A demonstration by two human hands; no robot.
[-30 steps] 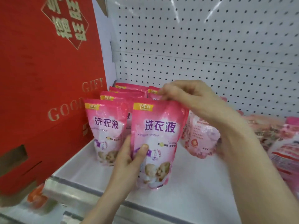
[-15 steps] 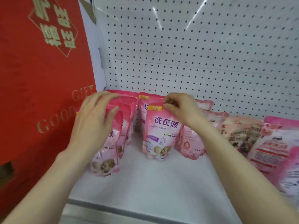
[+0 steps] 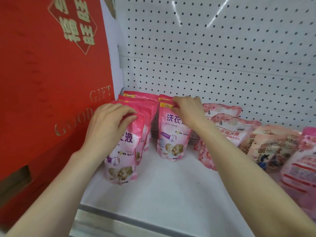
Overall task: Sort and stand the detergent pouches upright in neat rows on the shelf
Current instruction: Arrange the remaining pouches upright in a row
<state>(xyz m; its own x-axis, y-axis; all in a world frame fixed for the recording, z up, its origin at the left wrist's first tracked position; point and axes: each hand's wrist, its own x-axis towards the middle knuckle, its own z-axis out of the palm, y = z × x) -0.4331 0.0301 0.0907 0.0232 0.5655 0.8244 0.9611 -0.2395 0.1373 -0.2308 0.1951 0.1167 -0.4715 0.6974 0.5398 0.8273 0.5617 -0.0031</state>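
Two rows of pink detergent pouches stand on the white shelf (image 3: 171,194). My left hand (image 3: 109,124) grips the top of the front pouch of the left row (image 3: 123,156), with several more pouches (image 3: 136,100) standing behind it. My right hand (image 3: 186,110) pinches the top edge of the front pouch of the second row (image 3: 172,137), which stands upright with another pouch close behind it.
A big red gift box (image 3: 51,82) borders the shelf on the left. Pale pink floral pouches (image 3: 229,127) and other packets (image 3: 273,147) lean untidily at the right. The white pegboard (image 3: 213,57) forms the back wall. The shelf's metal front lip (image 3: 119,221) runs below.
The view has come closer. My left hand has slid down onto the top of the left row's front pouch and now grips it. My right hand stays on the second row's pouch.
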